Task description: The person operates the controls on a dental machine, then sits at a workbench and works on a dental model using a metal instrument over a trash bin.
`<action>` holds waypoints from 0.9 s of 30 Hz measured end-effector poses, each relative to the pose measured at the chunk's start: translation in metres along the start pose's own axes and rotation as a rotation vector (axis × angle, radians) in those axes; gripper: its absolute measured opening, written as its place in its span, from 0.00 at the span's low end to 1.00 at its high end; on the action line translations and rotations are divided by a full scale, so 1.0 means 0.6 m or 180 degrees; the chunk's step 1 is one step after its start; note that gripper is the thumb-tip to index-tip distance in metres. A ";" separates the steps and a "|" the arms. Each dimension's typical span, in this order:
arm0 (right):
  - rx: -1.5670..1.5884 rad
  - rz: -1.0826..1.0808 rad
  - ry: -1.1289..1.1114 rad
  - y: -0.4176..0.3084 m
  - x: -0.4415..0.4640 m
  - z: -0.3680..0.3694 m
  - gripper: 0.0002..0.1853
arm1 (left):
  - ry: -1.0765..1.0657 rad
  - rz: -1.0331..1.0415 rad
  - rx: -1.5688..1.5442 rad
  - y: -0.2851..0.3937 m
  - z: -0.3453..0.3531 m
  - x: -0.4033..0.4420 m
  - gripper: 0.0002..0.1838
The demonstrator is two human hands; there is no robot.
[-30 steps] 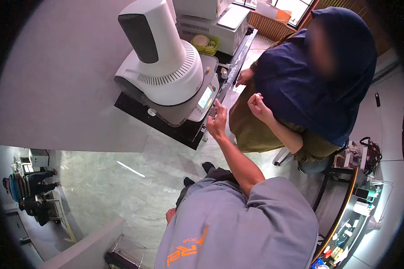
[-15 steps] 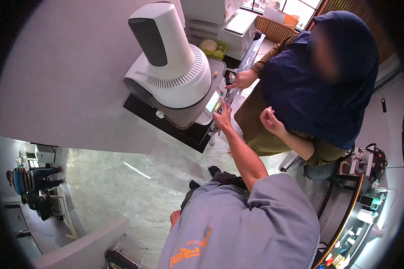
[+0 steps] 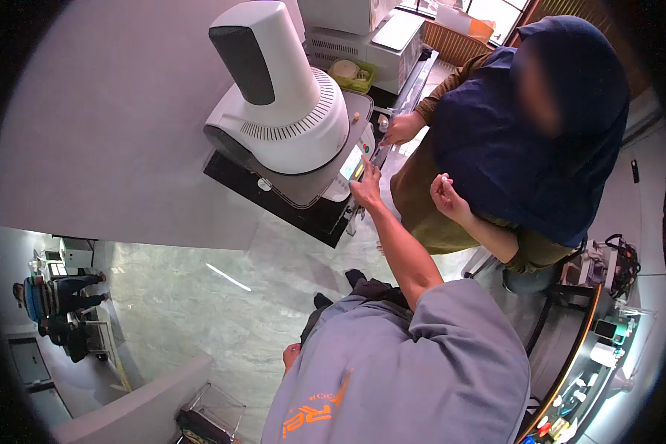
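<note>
My right hand (image 3: 366,185) reaches to the touch panel (image 3: 350,167) on the front of a white and grey machine (image 3: 292,126). Its index finger points at the lit screen, fingers apart, with nothing held. My left hand (image 3: 291,357) hangs low beside my grey shirt, mostly hidden, so its fingers do not show clearly. Across from me, a co-worker's hand (image 3: 403,129) is close to the panel's far end with its green and red buttons. That person's other hand (image 3: 449,196) pinches a small whitish piece.
A green tray (image 3: 353,76) with pale items sits behind the machine, beside white equipment boxes (image 3: 392,48). The machine stands on a black-topped table (image 3: 274,200). At the right is a workbench (image 3: 570,370) with small tools. Other people (image 3: 63,296) are at the far left.
The co-worker's pointing hand has drawn back slightly from the panel. My right index finger has shifted a little up along the screen.
</note>
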State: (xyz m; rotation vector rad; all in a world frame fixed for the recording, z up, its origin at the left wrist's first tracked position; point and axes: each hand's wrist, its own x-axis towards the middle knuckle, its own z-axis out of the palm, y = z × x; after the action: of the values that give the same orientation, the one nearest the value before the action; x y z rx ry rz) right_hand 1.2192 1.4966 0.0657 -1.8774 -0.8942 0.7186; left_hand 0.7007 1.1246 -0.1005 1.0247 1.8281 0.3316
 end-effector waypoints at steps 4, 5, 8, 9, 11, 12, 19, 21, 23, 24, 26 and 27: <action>0.0033 -0.0048 0.0272 0.048 -0.012 0.024 0.37 | -0.0011 0.0003 0.0011 0.005 0.001 0.002 0.16; 0.0025 0.0026 0.0283 0.056 -0.020 0.026 0.35 | 0.0001 -0.0078 -0.0001 -0.005 0.005 0.008 0.16; -0.0192 -0.0066 0.0208 0.079 -0.037 0.025 0.33 | -0.0076 -0.0090 0.0378 0.051 -0.009 -0.014 0.16; -0.0173 0.0032 0.0179 0.074 -0.041 0.021 0.33 | -0.0037 -0.0110 0.0294 0.041 -0.006 -0.010 0.16; -0.0130 0.0226 0.0130 0.055 -0.049 0.008 0.33 | 0.0040 -0.0140 0.0130 0.006 0.005 0.012 0.16; -0.0147 0.0198 0.0132 0.056 -0.050 0.007 0.32 | 0.0030 -0.0106 0.0079 -0.003 0.007 0.018 0.16; -0.0461 -0.0174 0.0074 0.098 -0.075 0.021 0.34 | -0.0062 -0.0045 -0.0060 -0.008 0.004 0.026 0.16; -0.0450 -0.0036 -0.0182 0.107 -0.091 0.026 0.41 | -0.0042 -0.0078 -0.0028 -0.006 0.005 0.024 0.16; -0.0470 -0.0173 -0.0222 0.111 -0.116 0.034 0.43 | -0.0033 -0.0191 -0.0030 -0.002 0.005 0.025 0.17; -0.0479 -0.0242 -0.0242 0.107 -0.130 0.038 0.44 | -0.0025 -0.0189 -0.0031 -0.003 0.005 0.025 0.17; -0.0565 -0.0178 -0.0426 0.098 -0.149 0.041 0.49 | -0.0012 -0.0179 -0.0031 -0.005 0.005 0.027 0.17; -0.0531 -0.0127 -0.0476 0.092 -0.156 0.042 0.49 | -0.0033 -0.0128 0.0083 0.001 0.004 0.025 0.17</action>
State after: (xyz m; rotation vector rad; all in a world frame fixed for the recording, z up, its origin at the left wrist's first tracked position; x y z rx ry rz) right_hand 1.1624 1.4140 0.0161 -1.9647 -1.1133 0.7885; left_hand 0.7004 1.1362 -0.1104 1.0043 1.8456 0.2784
